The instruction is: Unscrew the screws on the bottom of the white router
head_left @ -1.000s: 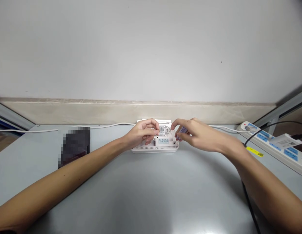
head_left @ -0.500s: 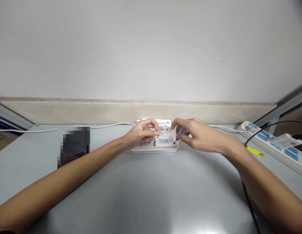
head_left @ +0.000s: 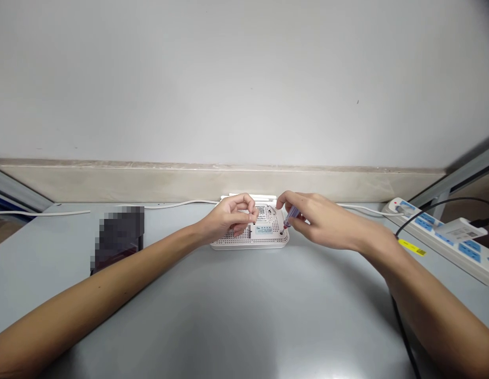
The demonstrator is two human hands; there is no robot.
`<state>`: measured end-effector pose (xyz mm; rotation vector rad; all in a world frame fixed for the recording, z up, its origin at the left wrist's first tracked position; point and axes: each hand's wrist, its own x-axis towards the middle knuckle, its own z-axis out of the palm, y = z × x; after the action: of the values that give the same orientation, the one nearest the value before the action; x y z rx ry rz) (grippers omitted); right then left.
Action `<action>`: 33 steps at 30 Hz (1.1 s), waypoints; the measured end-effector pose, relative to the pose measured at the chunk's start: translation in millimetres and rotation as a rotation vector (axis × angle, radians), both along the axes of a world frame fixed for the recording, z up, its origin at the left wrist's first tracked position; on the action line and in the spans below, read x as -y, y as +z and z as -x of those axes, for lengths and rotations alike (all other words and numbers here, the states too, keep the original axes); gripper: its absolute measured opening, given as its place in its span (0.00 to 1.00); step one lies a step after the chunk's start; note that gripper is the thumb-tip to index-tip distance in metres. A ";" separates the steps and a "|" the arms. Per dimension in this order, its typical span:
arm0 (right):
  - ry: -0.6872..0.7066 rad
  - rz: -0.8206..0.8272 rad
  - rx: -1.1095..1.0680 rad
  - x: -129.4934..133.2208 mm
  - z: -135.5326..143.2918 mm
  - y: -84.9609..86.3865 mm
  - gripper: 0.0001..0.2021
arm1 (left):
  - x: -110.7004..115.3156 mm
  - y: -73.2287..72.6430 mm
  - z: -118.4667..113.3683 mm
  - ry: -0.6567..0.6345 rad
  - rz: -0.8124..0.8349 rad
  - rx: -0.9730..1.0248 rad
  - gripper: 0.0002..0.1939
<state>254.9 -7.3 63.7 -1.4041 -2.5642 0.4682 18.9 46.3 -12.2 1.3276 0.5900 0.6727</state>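
A white router (head_left: 244, 245) with rows of vent holes and printed labels lies underside up near the wall, its antennas (head_left: 252, 198) along the back. Over its left half is my left hand (head_left: 233, 216), thumb and forefinger closed in a pinch. Whatever sits between those fingertips is too small to make out. My right hand (head_left: 319, 218) grips a small screwdriver (head_left: 292, 214) with a purplish handle, held tilted. The screwdriver's tip meets the dark hole at the router's right front corner.
A white power strip (head_left: 445, 237) with blue sockets and a plugged-in adapter (head_left: 461, 231) stands at right. A black cable (head_left: 404, 331) with a yellow tag (head_left: 412, 247) runs under my right forearm. At left lies a dark, pixelated object (head_left: 120, 239). A white cable (head_left: 177, 203) follows the wall.
The screwdriver's handle has turned slightly in my right fingers, its tip staying at the same corner. My left hand keeps its pinch. The whole view has shifted a little.
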 end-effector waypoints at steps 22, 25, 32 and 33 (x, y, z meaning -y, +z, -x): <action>-0.008 0.014 -0.027 -3.2 0.8 1.2 0.13 | 0.9 2.5 0.5 -0.004 -0.024 -0.037 0.12; -0.013 0.021 -0.028 -2.8 1.2 1.9 0.13 | 1.3 3.5 0.1 0.004 -0.030 -0.037 0.12; -0.014 0.017 -0.044 -3.9 1.1 1.1 0.13 | 0.7 2.2 -0.1 0.010 -0.030 -0.052 0.13; -0.012 0.017 -0.046 -4.0 1.1 1.1 0.13 | 0.6 1.9 -0.2 0.010 -0.027 -0.053 0.13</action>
<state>253.8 -3.3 64.8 -1.3976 -2.5201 0.5158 19.1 45.8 -10.3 1.3717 0.6324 0.6577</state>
